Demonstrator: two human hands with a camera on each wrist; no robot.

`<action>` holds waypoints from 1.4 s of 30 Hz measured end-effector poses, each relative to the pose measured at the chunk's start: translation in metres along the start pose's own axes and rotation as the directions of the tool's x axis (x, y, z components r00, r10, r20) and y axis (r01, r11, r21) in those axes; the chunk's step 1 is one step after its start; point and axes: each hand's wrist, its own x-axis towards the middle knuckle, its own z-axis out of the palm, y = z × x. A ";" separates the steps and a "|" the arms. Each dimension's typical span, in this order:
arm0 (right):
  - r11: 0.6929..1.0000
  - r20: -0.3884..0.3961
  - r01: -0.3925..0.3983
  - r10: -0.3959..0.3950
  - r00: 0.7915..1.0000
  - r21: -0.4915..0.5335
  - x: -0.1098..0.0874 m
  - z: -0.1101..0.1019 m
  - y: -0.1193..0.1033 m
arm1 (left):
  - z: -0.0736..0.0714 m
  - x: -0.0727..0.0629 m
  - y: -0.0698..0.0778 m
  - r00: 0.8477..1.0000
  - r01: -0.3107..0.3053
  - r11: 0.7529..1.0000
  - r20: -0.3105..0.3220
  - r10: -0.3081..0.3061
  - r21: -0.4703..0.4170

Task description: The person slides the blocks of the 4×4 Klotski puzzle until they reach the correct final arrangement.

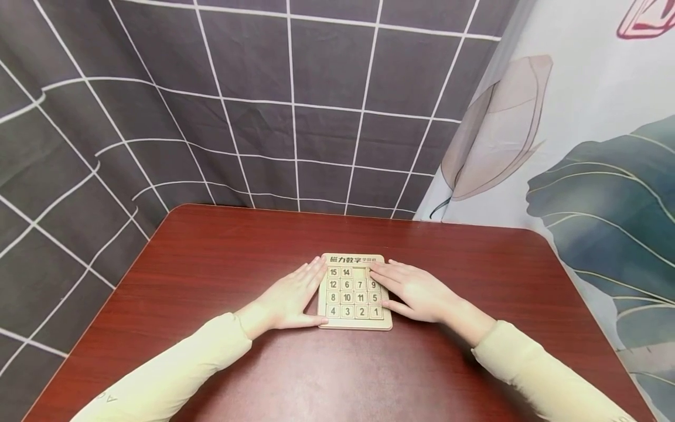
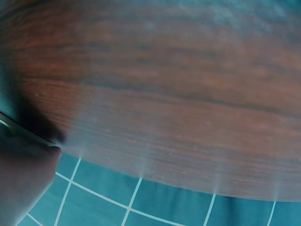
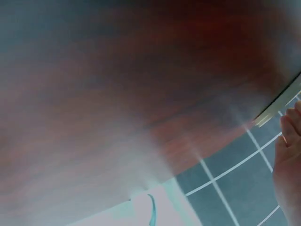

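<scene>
A pale wooden number sliding puzzle (image 1: 354,324) lies flat on the table, numbered tiles in its frame and dark characters along its top. One gap shows in the top row, right of tile 14 (image 1: 345,272). My left hand (image 1: 287,300) rests along the puzzle's left side, fingers extended at the upper corner and thumb at the lower corner. My right hand (image 1: 422,293) lays its fingers over the top right tile, hiding its number; the thumb touches the right edge beside tile 5 (image 1: 375,298). In the right wrist view, part of the puzzle's edge (image 3: 269,115) shows beside the fingers.
The reddish-brown wooden table (image 1: 253,246) has rounded far corners. Behind it and on the left hangs a dark grey curtain (image 1: 327,70) with white grid lines. A white cloth with large leaf prints (image 1: 596,181) hangs on the right.
</scene>
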 end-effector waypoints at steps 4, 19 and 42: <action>1.000 -0.004 0.003 -0.003 1.000 -0.014 -0.007 0.004 0.004 | 0.002 0.000 -0.001 1.000 0.002 1.000 -0.005 -0.002 0.008; 0.999 0.008 0.042 -0.042 0.999 -0.010 0.010 0.007 -0.004 | -0.001 0.000 0.002 1.000 -0.004 1.000 0.001 0.004 -0.005; 0.995 -0.053 0.095 -0.096 0.994 -0.031 -0.025 0.002 -0.007 | -0.002 0.000 0.001 1.000 -0.015 1.000 -0.014 0.015 -0.016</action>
